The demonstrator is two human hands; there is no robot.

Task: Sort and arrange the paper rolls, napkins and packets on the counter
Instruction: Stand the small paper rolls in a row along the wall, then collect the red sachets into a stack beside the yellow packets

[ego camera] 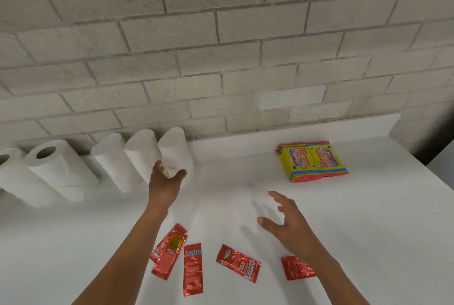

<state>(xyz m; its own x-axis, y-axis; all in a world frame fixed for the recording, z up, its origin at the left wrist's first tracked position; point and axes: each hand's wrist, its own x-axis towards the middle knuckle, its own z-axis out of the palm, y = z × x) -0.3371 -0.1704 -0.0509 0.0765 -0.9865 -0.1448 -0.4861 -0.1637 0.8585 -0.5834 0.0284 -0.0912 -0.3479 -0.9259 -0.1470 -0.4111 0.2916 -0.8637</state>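
Five white paper rolls stand in a row at the back of the white counter (245, 206), against the foot of the grey brick wall (221, 46): the leftmost roll (9, 177) is cut by the frame edge, the second roll (56, 169) shows its cardboard core, and after a small gap come the third roll (111, 159), the fourth roll (142, 152) and the fifth roll (175, 149), close side by side. The left hand (164, 179) reaches up to the fifth roll with fingers spread and relaxed, fingertips at the roll's face, gripping nothing. The right hand (285, 221) hovers over the bare middle of the counter, fingers apart and loosely bent, also holding nothing. Near the front edge lie red foil packets: two overlapping packets (169, 252) just beside the left forearm, a single upright packet (193, 269) next to them, a slanted packet (238, 263) a little apart to the right, and one more packet (294, 267) partly hidden under the right forearm. Well apart, at the back right, a flat stack of yellow napkin packs (312, 162) with pink and green borders rests near the wall
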